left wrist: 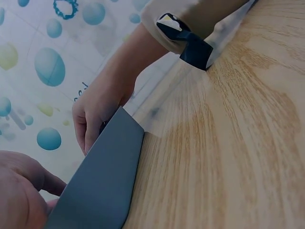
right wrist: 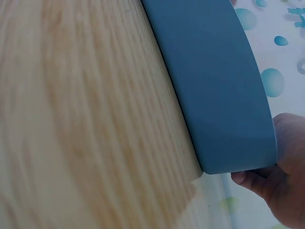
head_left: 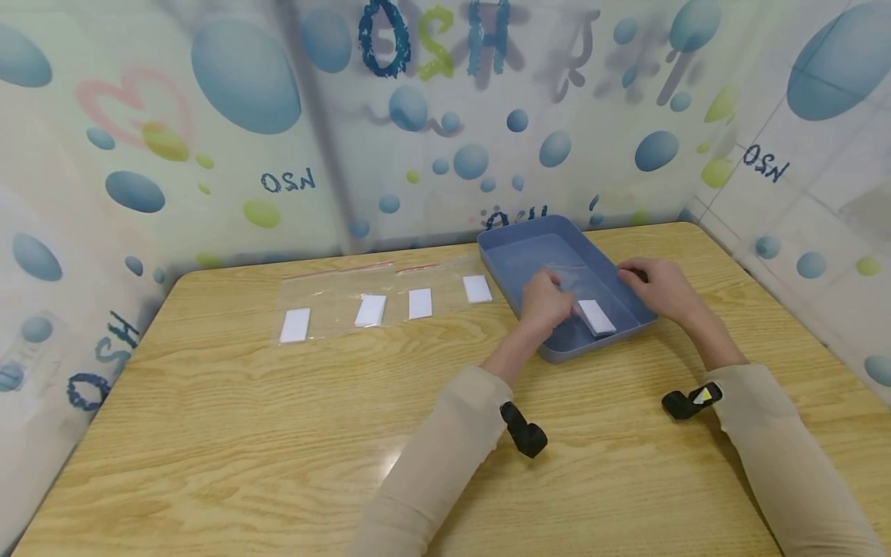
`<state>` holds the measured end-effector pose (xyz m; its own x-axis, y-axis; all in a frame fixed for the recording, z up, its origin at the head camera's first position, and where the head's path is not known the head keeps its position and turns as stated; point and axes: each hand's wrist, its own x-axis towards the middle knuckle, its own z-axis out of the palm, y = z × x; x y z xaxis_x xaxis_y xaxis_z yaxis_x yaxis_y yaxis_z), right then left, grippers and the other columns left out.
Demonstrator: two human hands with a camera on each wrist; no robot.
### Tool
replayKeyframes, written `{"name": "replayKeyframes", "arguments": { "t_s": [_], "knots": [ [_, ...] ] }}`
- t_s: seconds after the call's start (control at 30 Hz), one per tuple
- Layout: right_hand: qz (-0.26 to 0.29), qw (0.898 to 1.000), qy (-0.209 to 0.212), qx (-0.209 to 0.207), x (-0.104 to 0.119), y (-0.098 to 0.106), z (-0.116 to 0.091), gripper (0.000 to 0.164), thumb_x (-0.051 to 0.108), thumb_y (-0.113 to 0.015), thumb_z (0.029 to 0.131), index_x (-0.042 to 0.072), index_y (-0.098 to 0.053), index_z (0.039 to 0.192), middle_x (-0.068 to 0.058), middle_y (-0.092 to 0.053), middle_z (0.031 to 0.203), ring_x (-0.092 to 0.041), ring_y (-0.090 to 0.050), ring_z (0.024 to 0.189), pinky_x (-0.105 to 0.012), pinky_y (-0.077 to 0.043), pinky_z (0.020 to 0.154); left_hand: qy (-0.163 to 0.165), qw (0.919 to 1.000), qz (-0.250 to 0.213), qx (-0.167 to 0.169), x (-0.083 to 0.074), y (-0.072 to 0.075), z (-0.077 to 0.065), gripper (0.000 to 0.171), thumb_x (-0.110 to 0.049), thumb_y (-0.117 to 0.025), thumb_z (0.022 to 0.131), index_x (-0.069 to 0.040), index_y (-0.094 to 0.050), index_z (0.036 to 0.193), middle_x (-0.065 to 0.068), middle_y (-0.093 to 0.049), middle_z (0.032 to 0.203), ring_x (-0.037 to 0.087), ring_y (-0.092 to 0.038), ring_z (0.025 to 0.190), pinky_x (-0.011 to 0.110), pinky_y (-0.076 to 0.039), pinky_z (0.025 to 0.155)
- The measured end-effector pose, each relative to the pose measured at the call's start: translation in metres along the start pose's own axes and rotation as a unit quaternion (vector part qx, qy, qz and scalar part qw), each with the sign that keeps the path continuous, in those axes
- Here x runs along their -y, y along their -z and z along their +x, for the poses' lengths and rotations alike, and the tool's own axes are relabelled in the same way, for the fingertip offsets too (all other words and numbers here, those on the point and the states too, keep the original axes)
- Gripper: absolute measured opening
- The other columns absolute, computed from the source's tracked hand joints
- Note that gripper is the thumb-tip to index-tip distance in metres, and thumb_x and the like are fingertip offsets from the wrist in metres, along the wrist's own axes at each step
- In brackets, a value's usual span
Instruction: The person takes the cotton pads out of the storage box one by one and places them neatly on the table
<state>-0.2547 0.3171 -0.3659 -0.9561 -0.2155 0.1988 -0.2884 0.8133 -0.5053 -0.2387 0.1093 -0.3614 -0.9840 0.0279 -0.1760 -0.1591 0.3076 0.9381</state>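
Note:
A blue-grey tray (head_left: 511, 244) sits on the table, tilted slightly in the head view. Inside it lies a clear plastic bag (head_left: 572, 277) holding a white rectangular piece (head_left: 596, 318). My left hand (head_left: 547, 300) reaches into the tray and pinches the bag's left side; in the left wrist view the tray wall (left wrist: 102, 167) hides part of its fingertips. At the tray's right side, my right hand (head_left: 657, 288) grips the rim. The right wrist view shows that hand (right wrist: 286, 176) at the tray's corner, its thumb against the outer wall.
Left of the tray, several clear zip bags lie in a row, each with a white piece, such as the leftmost piece (head_left: 295, 325). A patterned sheet (head_left: 445, 139) hangs behind the wooden table (head_left: 278, 449). Black cameras (head_left: 524, 432) sit on both sleeves.

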Motion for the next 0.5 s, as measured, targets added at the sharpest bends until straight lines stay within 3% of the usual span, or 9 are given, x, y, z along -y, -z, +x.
{"name": "replayKeyframes", "arguments": {
  "t_s": [0.23, 0.5],
  "knots": [
    [-0.002, 1.0, 0.006, -0.002, -0.0001, 0.0002, 0.0, 0.032, 0.013, -0.052, 0.106, -0.012, -0.065, 0.121, -0.03, -0.068, 0.109, -0.036, -0.063, 0.09, -0.048, -0.05, 0.076, -0.024, 0.9984, -0.022, -0.046, -0.0011, -0.001, -0.0015, 0.018, 0.004, -0.066, 0.092, -0.005, -0.069, 0.108, 0.003, -0.066, 0.062, 0.021, -0.071, 0.063, 0.019, -0.042, 0.047],
    [-0.005, 1.0, 0.01, -0.006, -0.0005, 0.0001, -0.0006, 0.031, 0.012, -0.052, 0.106, -0.012, -0.065, 0.12, -0.029, -0.068, 0.107, -0.036, -0.064, 0.088, -0.046, -0.05, 0.074, -0.073, 0.9937, -0.06, -0.061, 0.0017, -0.0007, -0.0036, 0.01, 0.0, -0.065, 0.096, 0.001, -0.075, 0.099, 0.002, -0.066, 0.065, 0.012, -0.063, 0.056, 0.02, -0.047, 0.051]
  ]
}}
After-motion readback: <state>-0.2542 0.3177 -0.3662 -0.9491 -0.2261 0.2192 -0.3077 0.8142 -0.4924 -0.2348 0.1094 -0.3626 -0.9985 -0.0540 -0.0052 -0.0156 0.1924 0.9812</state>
